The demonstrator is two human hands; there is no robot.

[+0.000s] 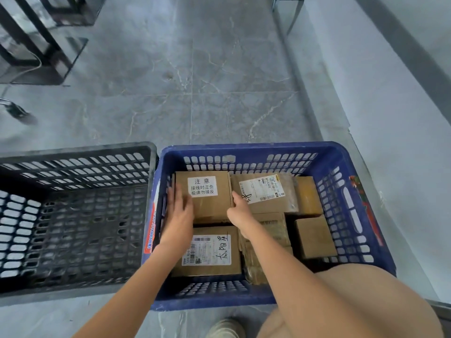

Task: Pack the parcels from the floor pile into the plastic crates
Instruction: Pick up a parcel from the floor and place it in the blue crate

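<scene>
Head view: both hands are down in the blue crate (244, 149), settling a brown box (207, 196) with a white warning label into the far left corner. To do this step well, I judge the box should be pushed flat and square against the crate's far wall and left wall, so that it sits level with its neighbours and leaves no gap; a slow, even press from both sides would keep it from tipping onto the parcel (210, 251) nearer the person.

The left hand (179, 208) lies flat with straight, slightly spread fingers against the box's left side and top edge, touching it without gripping. The right hand (240, 208) is at the box's right edge, between it and the labelled parcel (264, 191) beside it; its fingers look curled on that edge, though the tips are hidden. So the box sits between the two hands, touching both.

More boxes fill the crate's right half. The black crate (73, 215) stands just beside it on the left and holds nothing visible. No floor pile is in view.
</scene>
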